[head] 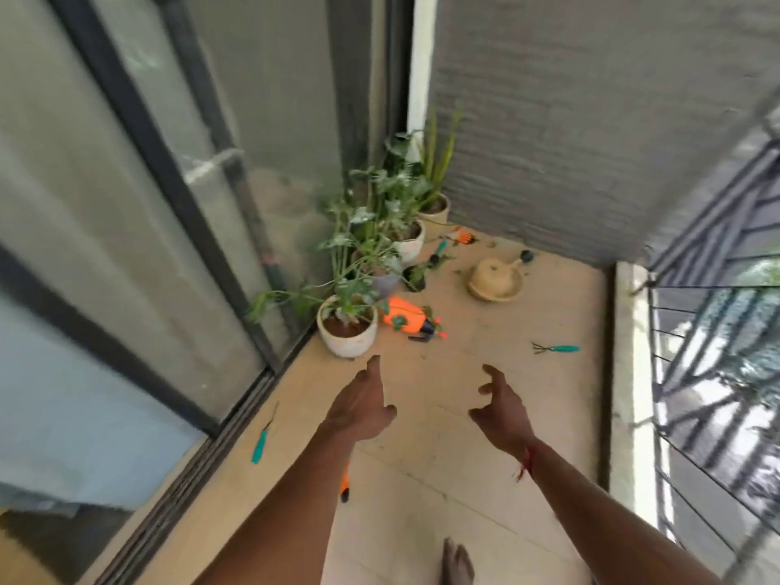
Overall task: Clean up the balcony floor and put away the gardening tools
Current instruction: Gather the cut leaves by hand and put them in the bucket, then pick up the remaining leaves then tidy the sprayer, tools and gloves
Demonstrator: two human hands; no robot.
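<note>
Left hand (363, 405) and right hand (502, 409) hover empty, fingers loose, over the tan balcony floor (485, 356) beside potted plants (348, 331).

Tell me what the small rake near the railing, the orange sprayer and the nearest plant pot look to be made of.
Small rake: thin dark tines, likely metal; uniform teal handle, probably plastic.
Orange sprayer: bright, evenly coloured smooth body, seemingly plastic.
Nearest plant pot: off-white with a thick rounded rim, likely ceramic, though the blur leaves plastic open.
</note>
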